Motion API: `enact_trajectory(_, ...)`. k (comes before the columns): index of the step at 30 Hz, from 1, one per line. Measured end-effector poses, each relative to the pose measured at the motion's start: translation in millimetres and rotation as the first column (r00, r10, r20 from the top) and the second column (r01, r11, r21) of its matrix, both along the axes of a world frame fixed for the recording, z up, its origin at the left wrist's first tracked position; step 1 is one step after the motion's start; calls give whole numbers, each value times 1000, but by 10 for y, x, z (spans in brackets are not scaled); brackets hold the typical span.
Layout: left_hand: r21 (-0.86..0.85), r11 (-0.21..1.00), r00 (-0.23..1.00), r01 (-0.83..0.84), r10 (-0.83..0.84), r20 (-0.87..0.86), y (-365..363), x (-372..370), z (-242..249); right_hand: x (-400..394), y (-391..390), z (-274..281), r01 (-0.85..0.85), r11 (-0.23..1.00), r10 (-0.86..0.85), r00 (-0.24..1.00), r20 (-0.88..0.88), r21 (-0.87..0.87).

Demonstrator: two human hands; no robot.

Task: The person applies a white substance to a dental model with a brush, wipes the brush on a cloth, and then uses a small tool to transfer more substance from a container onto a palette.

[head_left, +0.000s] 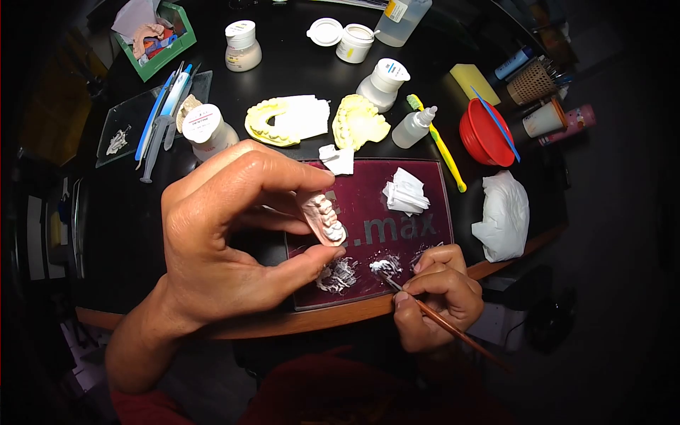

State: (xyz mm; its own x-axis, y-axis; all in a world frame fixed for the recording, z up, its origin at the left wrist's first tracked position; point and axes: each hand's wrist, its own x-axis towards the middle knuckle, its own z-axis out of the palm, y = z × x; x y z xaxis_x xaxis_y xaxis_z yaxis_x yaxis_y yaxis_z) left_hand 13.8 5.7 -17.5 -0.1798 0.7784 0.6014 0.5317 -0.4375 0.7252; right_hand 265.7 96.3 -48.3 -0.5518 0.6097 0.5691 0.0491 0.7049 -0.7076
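My left hand (pixel 227 227) pinches a small dental model (pixel 322 218) between thumb and fingers, its row of teeth turned to the right. White material covers some of the teeth. In my right hand (pixel 443 297) is a thin paintbrush (pixel 446 324) with a copper-coloured handle. The brush tip touches a smear of white paste (pixel 386 266) on the dark red mixing slab (pixel 361 177). A second, more spread-out patch of white paste (pixel 338 275) lies left of it, below my left thumb. Folded white tissue (pixel 406 191) rests on the slab's upper right.
Two yellow dental casts (pixel 361 122), several white jars (pixel 243 46) and a dropper bottle (pixel 414 127) stand behind the slab. To the right are a yellow toothbrush (pixel 445 156), a red bowl (pixel 482 138) and crumpled tissue (pixel 504 216). A glass plate (pixel 117 117) with tools lies left.
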Motion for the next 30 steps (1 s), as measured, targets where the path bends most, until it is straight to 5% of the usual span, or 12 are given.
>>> enact_trajectory(11, -22, 1000, 999, 3, -2, 47, -3, 26, 6, -27, 17, 122, -93, 996, 94, 994, -53, 14)
enact_trajectory(16, -50, 999, 990, 11, -4, 140, -9, 64, 10, -308, -83, 148, -247, 969, 228, 924, -306, -23)
enact_trajectory(30, -24, 1000, 983, -10, 14, 185, -19, 82, 53, -483, -128, 196, -229, 968, 244, 954, -174, 105)
